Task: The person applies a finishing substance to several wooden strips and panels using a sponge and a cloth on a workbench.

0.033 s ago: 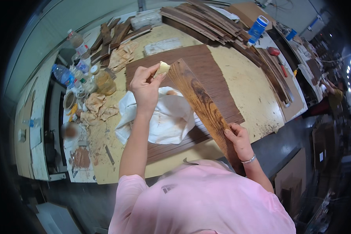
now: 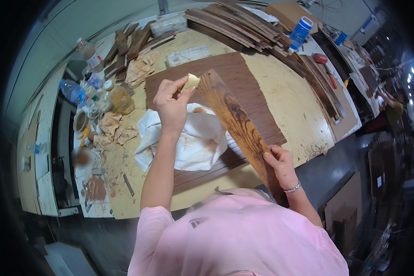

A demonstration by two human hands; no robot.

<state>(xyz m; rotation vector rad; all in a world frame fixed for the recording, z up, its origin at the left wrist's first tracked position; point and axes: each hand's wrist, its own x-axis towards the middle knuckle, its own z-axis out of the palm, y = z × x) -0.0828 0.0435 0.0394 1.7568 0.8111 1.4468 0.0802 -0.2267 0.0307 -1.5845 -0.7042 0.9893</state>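
Observation:
My left hand [image 2: 171, 105] pinches a small pale yellow pad [image 2: 191, 82] against the far end of a long stained wooden plank [image 2: 237, 123]. The plank is tilted, its far end raised above the bench. My right hand [image 2: 279, 164] grips the plank's near end by its edge, close to my body. Below the plank lies a white cloth [image 2: 195, 145] with brown stains. The cloth rests on a dark brown wooden panel [image 2: 248, 80] lying flat on the yellowish workbench [image 2: 290, 96].
Jars, a plastic bottle [image 2: 72, 91] and crumpled rags [image 2: 110, 129] crowd the bench's left side. Wood strips [image 2: 234, 23] are stacked along the back, with a blue and white bottle [image 2: 300, 30] beside them. Another person [image 2: 392, 106] stands at the far right.

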